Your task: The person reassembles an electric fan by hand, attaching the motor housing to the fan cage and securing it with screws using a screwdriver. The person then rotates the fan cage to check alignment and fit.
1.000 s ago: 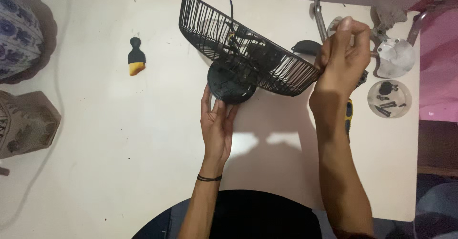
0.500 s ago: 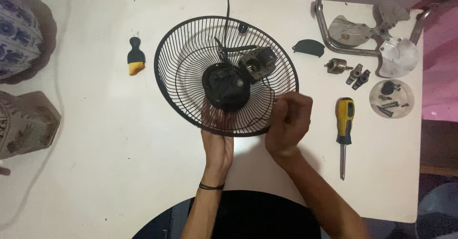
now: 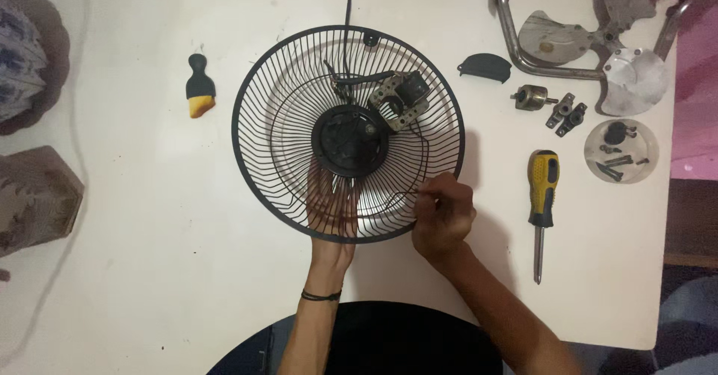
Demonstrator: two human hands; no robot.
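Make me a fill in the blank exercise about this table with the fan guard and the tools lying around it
1. The left hand lies under the black wire fan guard, just below its round black ______.
2. The right hand grips the guard at its lower ______ rim.
3. The screwdriver on the white table has a yellow and black ______.
4. Left of the guard lies a small brush with ______ bristles.

Missing words: hub; right; handle; yellow
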